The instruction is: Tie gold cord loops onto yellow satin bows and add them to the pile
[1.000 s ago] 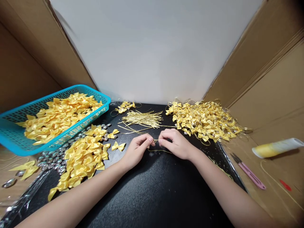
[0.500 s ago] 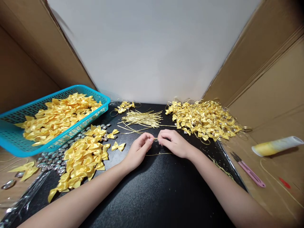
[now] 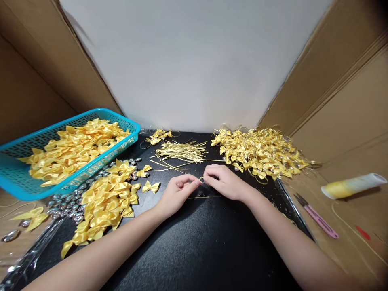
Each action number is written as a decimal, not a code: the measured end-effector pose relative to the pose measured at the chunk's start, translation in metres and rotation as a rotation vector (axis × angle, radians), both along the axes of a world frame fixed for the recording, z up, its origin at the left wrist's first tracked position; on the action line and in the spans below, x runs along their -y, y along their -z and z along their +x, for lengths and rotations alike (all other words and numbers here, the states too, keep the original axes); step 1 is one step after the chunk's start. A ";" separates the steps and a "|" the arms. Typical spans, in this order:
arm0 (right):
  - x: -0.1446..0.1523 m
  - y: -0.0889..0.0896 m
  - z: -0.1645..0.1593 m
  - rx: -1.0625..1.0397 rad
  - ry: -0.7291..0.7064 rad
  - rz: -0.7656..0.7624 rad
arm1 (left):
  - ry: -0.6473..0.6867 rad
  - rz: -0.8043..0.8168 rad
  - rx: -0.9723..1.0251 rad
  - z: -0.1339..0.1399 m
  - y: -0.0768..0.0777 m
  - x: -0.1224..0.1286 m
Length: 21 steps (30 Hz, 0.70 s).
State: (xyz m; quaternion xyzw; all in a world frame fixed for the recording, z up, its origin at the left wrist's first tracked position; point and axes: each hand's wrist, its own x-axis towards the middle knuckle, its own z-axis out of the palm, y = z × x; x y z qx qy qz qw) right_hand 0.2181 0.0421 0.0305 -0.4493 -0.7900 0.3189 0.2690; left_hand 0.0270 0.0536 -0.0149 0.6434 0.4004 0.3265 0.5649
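Note:
My left hand [image 3: 178, 192] and my right hand [image 3: 226, 182] meet fingertip to fingertip over the middle of the black work surface [image 3: 194, 250]. Between them a gold cord [image 3: 201, 180] is bent into a small loop, pinched by thumb and finger on each side. A thin length of the cord runs below the hands, close to the surface. Just beyond my fingers lies a bundle of cut gold cords [image 3: 180, 151]. Left of my left hand is a single yellow satin bow [image 3: 150, 186], beside a heap of loose bows [image 3: 106, 202].
A turquoise basket [image 3: 60, 190] of yellow bows stands at the left, with shiny oval beads [image 3: 65, 206] along its side. Bows with cord loops [image 3: 260, 153] are piled back right. Pink-handled snips [image 3: 319, 220] and a yellow-white tube [image 3: 353, 186] lie on cardboard at the right.
Both hands have shifted slightly to the right, and the small cord loop between the fingertips now looks rounder and stands more upright. Everything around them has stayed in place.

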 end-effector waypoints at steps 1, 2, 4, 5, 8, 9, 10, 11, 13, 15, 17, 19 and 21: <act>0.000 -0.001 0.000 0.010 -0.002 0.000 | -0.009 0.020 0.005 0.000 -0.001 0.000; 0.000 -0.002 0.001 0.019 -0.002 0.000 | -0.015 0.037 0.017 0.000 -0.003 0.000; 0.001 -0.003 0.001 0.037 0.000 -0.002 | -0.007 0.016 0.062 0.001 -0.007 0.000; 0.001 -0.004 0.000 0.045 0.000 -0.003 | 0.007 -0.027 0.086 0.001 -0.008 0.000; 0.002 -0.005 -0.001 0.067 -0.007 -0.008 | 0.044 -0.174 0.121 0.002 -0.010 0.000; 0.002 -0.005 -0.001 0.072 -0.011 -0.006 | 0.044 -0.202 0.128 0.002 -0.010 -0.001; 0.002 -0.005 -0.002 0.077 -0.014 -0.003 | 0.039 -0.224 0.140 0.002 -0.009 -0.001; 0.003 -0.006 -0.002 0.080 -0.017 -0.001 | 0.033 -0.246 0.161 0.002 -0.009 -0.002; 0.003 -0.006 -0.003 0.086 -0.016 0.000 | 0.029 -0.296 0.198 0.002 -0.009 -0.003; 0.004 -0.006 -0.004 0.092 -0.015 -0.009 | 0.044 -0.350 0.204 0.003 -0.011 -0.003; 0.004 -0.005 -0.005 0.094 -0.018 -0.016 | 0.049 -0.383 0.182 0.003 -0.013 -0.003; 0.005 -0.004 -0.005 0.090 -0.023 -0.016 | 0.037 -0.379 0.147 0.003 -0.015 -0.002; 0.005 -0.004 -0.006 0.084 -0.028 -0.010 | 0.025 -0.326 0.099 0.003 -0.016 -0.002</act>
